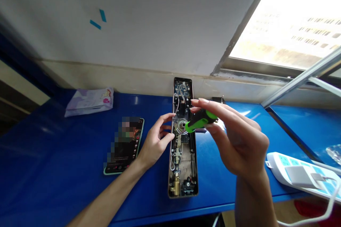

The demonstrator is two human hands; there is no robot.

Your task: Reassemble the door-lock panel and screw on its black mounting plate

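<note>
A long, narrow door lock housing (188, 163) lies with its inside facing up, showing a circuit board at the far end, white wires, a coiled ring in the middle and a brass cylinder at the near end. My left hand (156, 142) rests at its left edge, thumb and fingertips pressed against the side wall. Between the thumb and fingers of my right hand (234, 138) is a green and black screwdriver (198, 122). Its handle tilts up to the right, and the shaft reaches down into the housing near the coiled ring. Whether the tip sits in a screw, I cannot tell.
Left of the housing lies a phone (126, 149) with its screen lit. A pale purple packet (90, 101) is farther back on the blue table (53, 156). At right stands a white power strip (282, 170) with a plugged-in charger and cable. Small dark items sit partly hidden behind my right hand.
</note>
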